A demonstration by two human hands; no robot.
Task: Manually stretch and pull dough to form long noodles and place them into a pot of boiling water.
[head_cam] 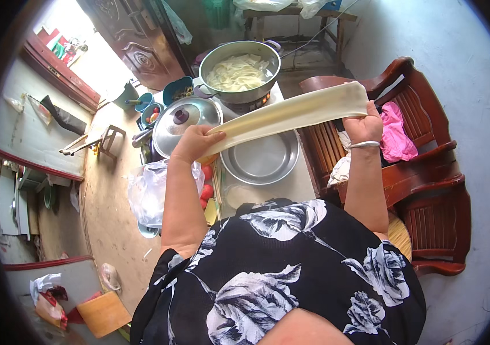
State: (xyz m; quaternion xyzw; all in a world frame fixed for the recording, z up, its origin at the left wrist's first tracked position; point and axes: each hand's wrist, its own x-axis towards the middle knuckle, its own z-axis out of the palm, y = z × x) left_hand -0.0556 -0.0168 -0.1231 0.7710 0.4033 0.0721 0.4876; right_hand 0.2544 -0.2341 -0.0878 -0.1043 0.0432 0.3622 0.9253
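A long, flat strip of pale dough [288, 112] is stretched in the air between my two hands. My left hand [197, 142] pinches its lower left end, thumb on top. My right hand [363, 123], with a white bangle at the wrist, grips the other end, which sits higher and folds over. Below the strip lies a round metal pan [260, 159], partly covered by the dough. Beyond it, a large pot [240, 97] holds wide noodles [238, 73] in liquid and stands on a cooker with lit marks [266, 100].
A domed metal lid [171, 133] with a dark knob rests left of the pot. Nearby are a plastic bag [145, 194], red tomatoes [207, 192] and blue containers [178, 88]. A wooden bench [417, 112] on the right bears pink cloth [396, 133].
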